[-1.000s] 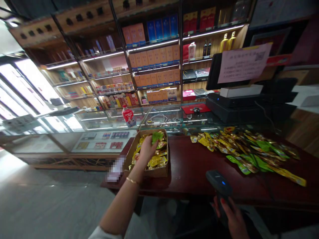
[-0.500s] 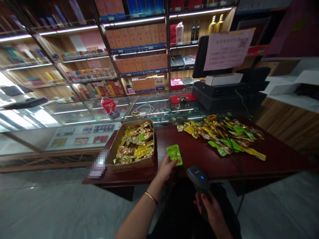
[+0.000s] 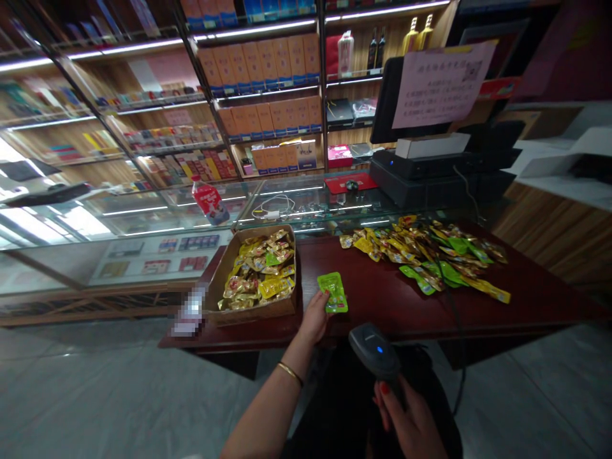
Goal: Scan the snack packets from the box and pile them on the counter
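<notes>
My left hand [image 3: 315, 316] pinches a green snack packet [image 3: 334, 292] by its near left edge, just above the dark red table [image 3: 320, 255]. In my right hand [image 3: 406, 414] is a black barcode scanner [image 3: 375, 350] with a blue light, its head tilted toward the packet and a short gap between them. A cardboard box [image 3: 253, 314] full of gold and yellow packets stands left of my left hand. To the right, a loose pile of gold, yellow and green packets [image 3: 406, 245] spreads over the table.
Behind the table runs a glass display counter [image 3: 306, 210] with a red-labelled bottle [image 3: 210, 201], a white cable [image 3: 275, 210] and a mouse on a red pad [image 3: 351, 183]. A monitor [image 3: 387, 102] with a paper sign stands at right. The scanner's cord [image 3: 461, 357] hangs across the table's front edge.
The scanner has swung slightly left, closer beneath the packet. My left hand's thumb has shifted on the green packet, which stays in nearly the same place. The cord now crosses the pile.
</notes>
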Demonstrator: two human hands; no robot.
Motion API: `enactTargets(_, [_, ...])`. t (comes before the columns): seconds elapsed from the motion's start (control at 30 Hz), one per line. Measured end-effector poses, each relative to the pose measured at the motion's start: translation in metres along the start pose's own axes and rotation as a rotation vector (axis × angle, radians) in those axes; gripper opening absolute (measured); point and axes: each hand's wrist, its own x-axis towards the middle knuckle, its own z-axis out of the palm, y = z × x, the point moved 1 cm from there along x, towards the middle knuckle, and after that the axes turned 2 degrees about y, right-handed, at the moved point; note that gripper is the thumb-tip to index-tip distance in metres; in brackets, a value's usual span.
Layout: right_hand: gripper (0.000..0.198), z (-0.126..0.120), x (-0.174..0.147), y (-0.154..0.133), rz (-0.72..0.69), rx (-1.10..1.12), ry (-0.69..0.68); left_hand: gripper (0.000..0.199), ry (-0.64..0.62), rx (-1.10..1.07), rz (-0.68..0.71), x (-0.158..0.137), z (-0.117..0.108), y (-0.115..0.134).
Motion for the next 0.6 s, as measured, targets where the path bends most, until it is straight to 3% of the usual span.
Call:
enactTargets(0.37, [0.061, 0.015, -0.004, -0.012, 0.032, 0.119, 0.067, 0.047, 0.059, 0.096, 0.051, 0.004, -0.004, -0.004])
enactTargets(0.5, [0.059, 0.007, 0.005, -0.008, -0.04, 0.179, 0.144, 0.03, 0.089, 0.461, 0.266, 0.002, -0.001, -0.007])
enactTargets(0.6, [0.064, -0.002, 0.014, 0.005, -0.034, 0.231, 0.189, 0.024, 0.002, 0.818, 0.333, 0.009, 0.017, -0.016])
